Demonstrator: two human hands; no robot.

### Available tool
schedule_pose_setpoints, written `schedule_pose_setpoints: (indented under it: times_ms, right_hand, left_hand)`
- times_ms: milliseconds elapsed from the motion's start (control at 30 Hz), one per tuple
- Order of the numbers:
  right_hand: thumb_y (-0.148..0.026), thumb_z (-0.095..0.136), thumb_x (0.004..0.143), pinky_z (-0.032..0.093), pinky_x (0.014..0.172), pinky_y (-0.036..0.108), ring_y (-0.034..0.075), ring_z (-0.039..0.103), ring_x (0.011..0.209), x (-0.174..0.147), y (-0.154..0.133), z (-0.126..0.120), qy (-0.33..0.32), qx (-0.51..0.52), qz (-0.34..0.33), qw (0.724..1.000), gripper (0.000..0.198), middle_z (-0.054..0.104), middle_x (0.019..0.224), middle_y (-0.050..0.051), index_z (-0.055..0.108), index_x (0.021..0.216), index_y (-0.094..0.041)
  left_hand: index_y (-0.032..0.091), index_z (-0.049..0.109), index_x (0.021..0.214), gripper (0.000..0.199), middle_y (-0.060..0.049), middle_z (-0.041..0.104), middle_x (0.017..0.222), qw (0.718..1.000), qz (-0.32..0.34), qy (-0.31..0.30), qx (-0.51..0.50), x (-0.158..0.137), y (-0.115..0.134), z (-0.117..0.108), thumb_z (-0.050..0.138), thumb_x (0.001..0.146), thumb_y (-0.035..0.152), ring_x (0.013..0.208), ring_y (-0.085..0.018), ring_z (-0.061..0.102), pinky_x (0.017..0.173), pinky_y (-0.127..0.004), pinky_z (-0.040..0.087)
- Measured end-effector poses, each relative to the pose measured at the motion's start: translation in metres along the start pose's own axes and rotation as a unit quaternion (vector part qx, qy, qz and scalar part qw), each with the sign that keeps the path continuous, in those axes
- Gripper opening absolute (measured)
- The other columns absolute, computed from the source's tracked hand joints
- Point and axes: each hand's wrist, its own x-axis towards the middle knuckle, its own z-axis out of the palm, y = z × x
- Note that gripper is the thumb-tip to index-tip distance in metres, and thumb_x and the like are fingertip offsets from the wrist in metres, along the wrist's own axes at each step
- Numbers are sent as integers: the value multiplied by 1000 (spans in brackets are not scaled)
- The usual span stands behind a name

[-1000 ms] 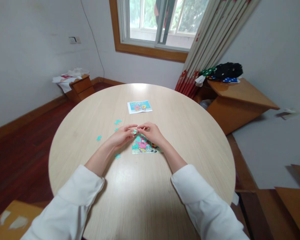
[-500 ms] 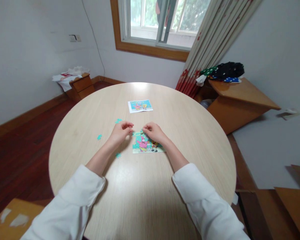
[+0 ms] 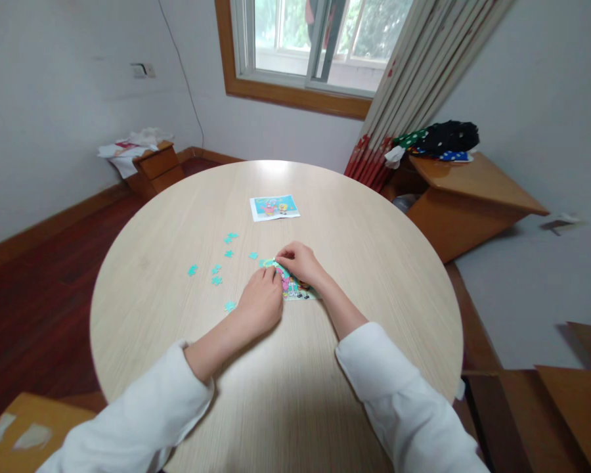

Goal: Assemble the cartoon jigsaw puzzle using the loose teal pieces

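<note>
A partly assembled jigsaw puzzle (image 3: pixel 295 289) with pink and yellow cartoon figures lies at the middle of the round table. My left hand (image 3: pixel 262 299) rests over its left part, fingers bent down against it and the thumb hidden. At the puzzle's upper edge my right hand (image 3: pixel 299 261) is closed in a pinch on a small puzzle piece (image 3: pixel 276 261), mostly covered by the fingertips. One loose teal piece (image 3: pixel 253 255) lies just beyond the puzzle's upper left corner.
Several more teal pieces (image 3: pixel 217 280) are scattered to the left on the pale wooden table (image 3: pixel 276 394). A picture sheet (image 3: pixel 274 207) showing the same figures lies farther back. Wooden furniture (image 3: pixel 473 197) with cloths on it stands beyond the table's right side.
My left hand has moved right and nearer to me, onto the puzzle, uncovering several loose pieces. My right hand stays at the puzzle's upper edge, shifted slightly left.
</note>
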Motion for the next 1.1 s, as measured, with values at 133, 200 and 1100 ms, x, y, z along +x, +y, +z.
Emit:
schedule_pose_setpoints:
  times_ms: [133,200,1100]
  right_hand:
    - [-21,64,75,42,75,30,15,60,78,-2,-1,4,21,-22,-12,999,8,69,80,2,71,73,-20]
    - [-21,64,76,41,76,30,15,59,78,-3,-1,4,24,-28,-22,999,7,68,79,2,71,73,-21]
    - [-16,58,79,40,79,32,16,60,81,-3,1,4,25,-22,-23,999,15,70,83,1,71,79,-23]
  left_hand:
    - [0,56,114,39,-23,56,113,999,16,-11,41,0,3,3,43,78,8,108,-30,50,94,-41,37]
    - [0,55,116,40,-23,55,117,999,14,-10,50,0,3,5,43,78,9,108,-30,49,94,-41,37]
    - [5,52,125,46,-24,50,129,998,-15,-10,58,-4,7,7,37,81,10,107,-33,46,87,-48,33]
